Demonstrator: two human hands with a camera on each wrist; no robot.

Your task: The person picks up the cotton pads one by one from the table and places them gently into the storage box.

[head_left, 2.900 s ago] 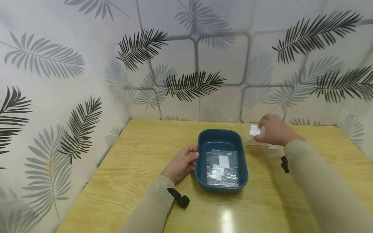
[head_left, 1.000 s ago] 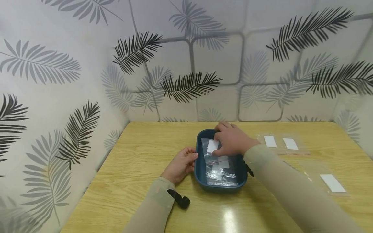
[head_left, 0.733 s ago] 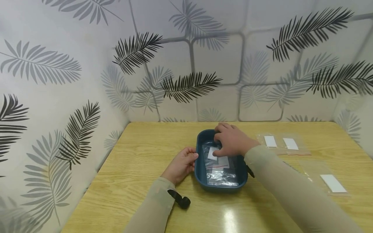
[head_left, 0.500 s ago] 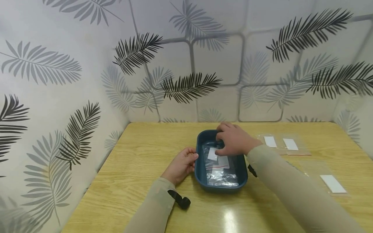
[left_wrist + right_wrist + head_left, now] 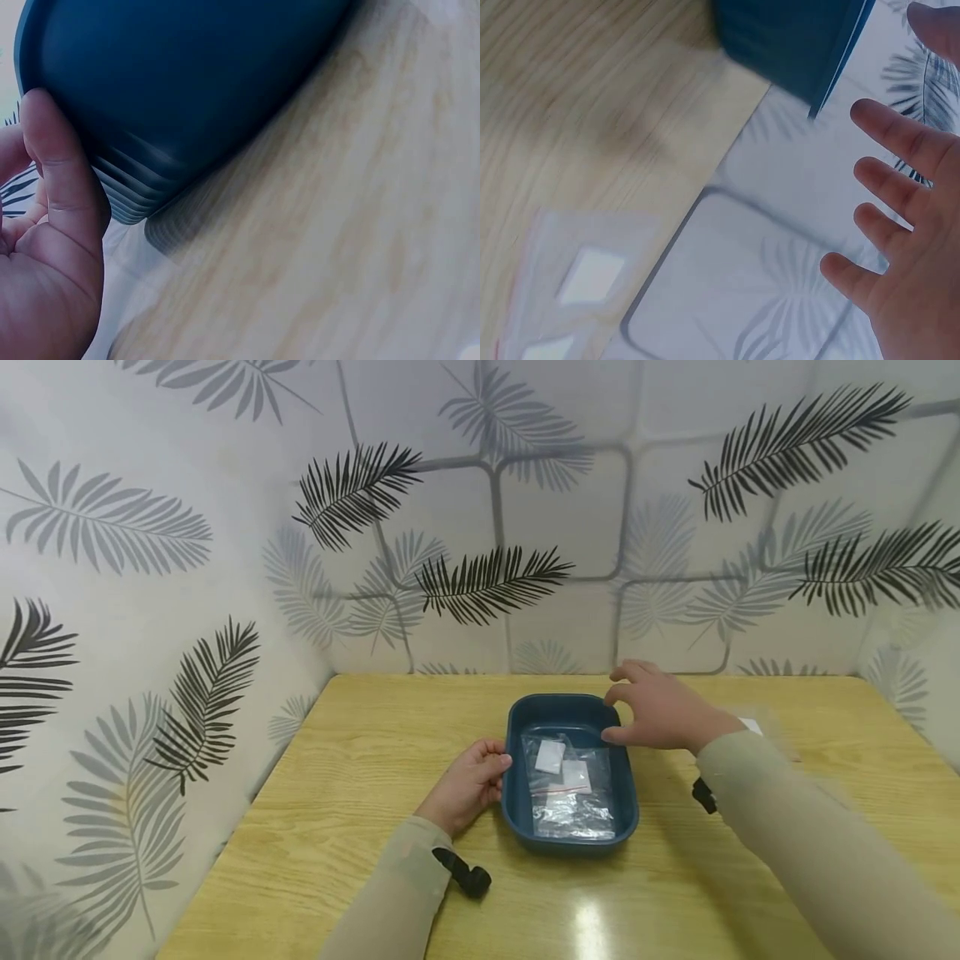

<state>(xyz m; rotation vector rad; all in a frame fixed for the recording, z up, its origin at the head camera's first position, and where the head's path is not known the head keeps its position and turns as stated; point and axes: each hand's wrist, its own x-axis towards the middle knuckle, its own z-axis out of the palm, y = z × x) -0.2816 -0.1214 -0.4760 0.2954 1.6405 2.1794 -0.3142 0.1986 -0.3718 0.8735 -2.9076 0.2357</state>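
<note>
My left hand (image 5: pixel 467 781) grips the left rim of a dark blue plastic bin (image 5: pixel 568 847), thumb on top and fingers curled below outside. In the left wrist view the thumb of my left hand (image 5: pixel 56 217) lies against the bin wall (image 5: pixel 195 75). Inside the bin are overlapping clear zip bags (image 5: pixel 551 757) with white rectangular pieces in them. My right hand (image 5: pixel 667 706) hovers by the bin's right rear rim with nothing in it. The fingers of my right hand (image 5: pixel 919 217) are spread and bent loosely in the right wrist view.
Zip bags (image 5: pixel 592 276) with white pieces lie on the wooden table (image 5: pixel 360 760) right of the bin, largely hidden by the right arm in the head view. A feather-patterned wall (image 5: pixel 465 510) rises behind the table's back edge.
My right hand laid another zip bag onto those in the bin, let go and moved right, out over the rim. My left hand and the bin have stayed put.
</note>
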